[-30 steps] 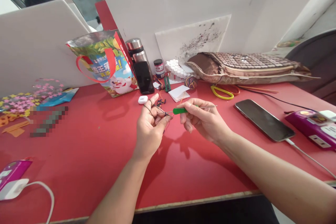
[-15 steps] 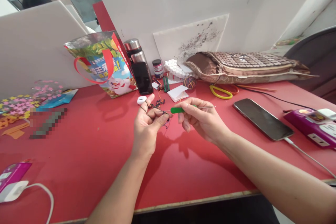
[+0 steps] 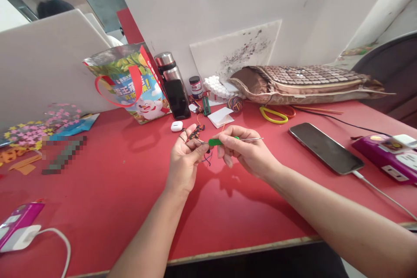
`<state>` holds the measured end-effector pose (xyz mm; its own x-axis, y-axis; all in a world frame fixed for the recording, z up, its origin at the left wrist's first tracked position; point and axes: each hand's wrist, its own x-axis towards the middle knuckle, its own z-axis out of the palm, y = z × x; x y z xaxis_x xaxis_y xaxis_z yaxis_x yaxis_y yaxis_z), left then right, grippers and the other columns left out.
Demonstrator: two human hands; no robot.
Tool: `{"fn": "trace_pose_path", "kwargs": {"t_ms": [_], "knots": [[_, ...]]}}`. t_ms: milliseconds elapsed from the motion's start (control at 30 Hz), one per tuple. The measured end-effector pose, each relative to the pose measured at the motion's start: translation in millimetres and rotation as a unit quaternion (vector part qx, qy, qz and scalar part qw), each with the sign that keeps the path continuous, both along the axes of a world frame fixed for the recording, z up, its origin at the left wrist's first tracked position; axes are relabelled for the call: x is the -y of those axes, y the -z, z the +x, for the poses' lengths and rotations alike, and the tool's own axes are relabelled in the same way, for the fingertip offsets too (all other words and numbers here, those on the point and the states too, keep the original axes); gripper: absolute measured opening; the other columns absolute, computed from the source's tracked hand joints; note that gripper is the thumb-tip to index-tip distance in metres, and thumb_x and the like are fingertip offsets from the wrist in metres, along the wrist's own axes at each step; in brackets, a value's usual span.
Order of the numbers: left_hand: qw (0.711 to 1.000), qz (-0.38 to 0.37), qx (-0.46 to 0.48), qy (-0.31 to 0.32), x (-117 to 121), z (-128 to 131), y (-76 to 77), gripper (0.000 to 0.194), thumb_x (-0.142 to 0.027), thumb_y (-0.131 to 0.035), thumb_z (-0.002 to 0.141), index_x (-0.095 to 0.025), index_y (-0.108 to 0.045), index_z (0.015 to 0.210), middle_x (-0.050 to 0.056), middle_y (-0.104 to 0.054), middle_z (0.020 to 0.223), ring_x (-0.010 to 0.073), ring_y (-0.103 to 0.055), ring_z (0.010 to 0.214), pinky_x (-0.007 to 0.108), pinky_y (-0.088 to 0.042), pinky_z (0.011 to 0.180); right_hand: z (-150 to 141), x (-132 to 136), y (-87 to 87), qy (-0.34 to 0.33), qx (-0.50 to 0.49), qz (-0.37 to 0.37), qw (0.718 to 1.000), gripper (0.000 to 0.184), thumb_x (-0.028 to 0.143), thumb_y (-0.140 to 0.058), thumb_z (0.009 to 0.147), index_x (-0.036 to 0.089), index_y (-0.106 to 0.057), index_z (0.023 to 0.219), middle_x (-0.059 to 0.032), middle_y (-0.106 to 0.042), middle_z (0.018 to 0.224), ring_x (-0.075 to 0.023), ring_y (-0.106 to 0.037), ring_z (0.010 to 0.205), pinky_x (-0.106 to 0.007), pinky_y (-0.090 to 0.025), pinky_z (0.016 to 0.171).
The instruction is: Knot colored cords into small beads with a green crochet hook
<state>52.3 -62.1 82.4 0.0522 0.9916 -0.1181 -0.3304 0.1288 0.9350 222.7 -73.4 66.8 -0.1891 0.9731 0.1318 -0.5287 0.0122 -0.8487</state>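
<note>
Between finger and thumb, my left hand (image 3: 183,163) pinches a small bit of dark yarn work (image 3: 207,150), with loose thread ends hanging below it. Yarn also loops around its raised fingers. My right hand (image 3: 252,150) grips a crochet hook by its green handle (image 3: 215,142); the metal rear end (image 3: 256,139) sticks out to the right. The hook's tip meets the yarn at my left fingertips, and its very end is hard to make out. Just behind my left fingers lies a tangle of black and orange yarn (image 3: 196,132). A multicoloured yarn ball (image 3: 235,104) sits farther back.
Behind my hands stand a black phone (image 3: 177,100), a steel flask (image 3: 170,68) and a printed bag (image 3: 130,87). A white earbud case (image 3: 177,126) and folded paper (image 3: 220,117) lie nearer. Another phone (image 3: 325,147) charges beside a purple power strip (image 3: 387,156) at right.
Both hands have shifted slightly down in the view. The green handle has moved a little left, closer to my left fingertips, and the camera view has tilted slightly.
</note>
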Motion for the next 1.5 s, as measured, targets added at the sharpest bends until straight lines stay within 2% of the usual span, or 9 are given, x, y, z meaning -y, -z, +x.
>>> {"fn": "trace_pose_path", "kwargs": {"t_ms": [133, 267, 367, 633, 800, 900, 1100, 1300, 1500], "knots": [[0.999, 0.018, -0.027, 0.026, -0.8, 0.0, 4.2, 0.096, -0.019, -0.098, 0.059, -0.017, -0.052, 0.143, -0.007, -0.066, 0.067, 0.0134, -0.065, 0.066, 0.022, -0.044, 0.062, 1.1, -2.9, -2.1, 0.015, 0.062, 0.016, 0.998, 0.041, 0.052, -0.092, 0.081, 0.017, -0.071, 0.075, -0.0014, -0.072, 0.062, -0.0110, -0.058, 0.044, -0.027, -0.047, 0.048], [0.997, 0.031, -0.053, 0.042, -3.4, -0.7, 10.3, 0.104, -0.022, -0.099, 0.061, -0.018, -0.048, 0.152, -0.005, -0.071, 0.075, 0.0129, -0.064, 0.065, 0.023, -0.046, 0.062, 0.9, -5.8, -5.0, 0.021, 0.087, 0.012, 0.996, 0.043, 0.055, -0.091, 0.080, 0.017, -0.071, 0.077, -0.0001, -0.071, 0.060, -0.0106, -0.058, 0.044, -0.026, -0.046, 0.048], [0.997, 0.036, -0.054, 0.046, -5.8, -2.4, 13.8, 0.110, -0.023, -0.099, 0.062, -0.018, -0.045, 0.157, -0.002, -0.075, 0.081, 0.0140, -0.067, 0.069, 0.024, -0.048, 0.064, -0.2, -7.5, -4.0, 0.012, 0.064, -0.008, 0.998, 0.042, 0.054, -0.091, 0.080, 0.018, -0.070, 0.078, 0.0000, -0.072, 0.061, -0.0109, -0.058, 0.044, -0.026, -0.047, 0.047], [0.996, 0.045, -0.063, 0.044, -5.3, -4.0, 15.9, 0.108, -0.024, -0.095, 0.068, -0.016, -0.041, 0.161, 0.001, -0.077, 0.083, 0.0154, -0.069, 0.071, 0.025, -0.049, 0.064, -3.5, -15.4, 4.9, -0.044, -0.049, -0.110, 0.992, 0.042, 0.047, -0.097, 0.072, 0.017, -0.068, 0.075, 0.0004, -0.072, 0.061, -0.0082, -0.054, 0.041, -0.022, -0.043, 0.042], [0.997, 0.065, -0.017, 0.035, -5.8, -6.1, 20.0, 0.088, -0.020, -0.096, 0.067, -0.022, -0.059, 0.147, 0.002, -0.077, 0.098, 0.0148, -0.068, 0.079, 0.024, -0.051, 0.067, -3.9, -17.7, 5.9, -0.056, -0.091, -0.151, 0.983, 0.038, 0.040, -0.099, 0.068, 0.017, -0.069, 0.075, 0.0026, -0.069, 0.058, -0.0065, -0.048, 0.041, -0.021, -0.039, 0.042], [0.996, 0.086, 0.013, 0.030, -7.4, -8.2, 22.3, 0.075, -0.019, -0.095, 0.067, -0.022, -0.066, 0.136, 0.002, -0.074, 0.099, 0.0135, -0.066, 0.079, 0.024, -0.050, 0.068, -5.6, -14.8, 5.4, -0.047, -0.094, -0.157, 0.982, 0.037, 0.038, -0.098, 0.069, 0.016, -0.068, 0.075, 0.0028, -0.067, 0.058, -0.0058, -0.045, 0.041, -0.022, -0.036, 0.043], [0.996, 0.086, 0.026, 0.016, -12.1, -10.3, 25.7, 0.073, -0.017, -0.092, 0.068, -0.021, -0.065, 0.136, -0.001, -0.071, 0.085, 0.0146, -0.068, 0.080, 0.024, -0.048, 0.074, -6.5, -12.3, 6.5, -0.039, -0.096, -0.155, 0.982, 0.036, 0.038, -0.097, 0.071, 0.016, -0.068, 0.076, 0.0022, -0.067, 0.060, -0.0061, -0.042, 0.043, -0.024, -0.035, 0.045], [0.995, 0.089, 0.009, 0.044, -9.7, -10.8, 23.8, 0.070, -0.021, -0.085, 0.071, -0.020, -0.064, 0.137, 0.002, -0.075, 0.087, 0.0163, -0.064, 0.078, 0.025, -0.042, 0.064, -6.2, -21.8, 12.3, -0.058, -0.131, -0.170, 0.975, 0.030, 0.034, -0.095, 0.072, 0.015, -0.073, 0.080, 0.0020, -0.067, 0.059, -0.0063, -0.041, 0.045, -0.023, -0.037, 0.045], [0.993, 0.097, 0.038, 0.051, -9.2, -11.0, 21.3, 0.060, -0.029, -0.079, 0.074, -0.020, -0.070, 0.133, 0.006, -0.076, 0.096, 0.0197, -0.066, 0.086, 0.029, -0.046, 0.070, -7.1, -23.9, 20.2, -0.070, -0.149, -0.188, 0.968, 0.029, 0.031, -0.096, 0.073, 0.014, -0.073, 0.080, 0.0030, -0.065, 0.059, -0.0048, -0.040, 0.045, -0.020, -0.036, 0.046]]}}
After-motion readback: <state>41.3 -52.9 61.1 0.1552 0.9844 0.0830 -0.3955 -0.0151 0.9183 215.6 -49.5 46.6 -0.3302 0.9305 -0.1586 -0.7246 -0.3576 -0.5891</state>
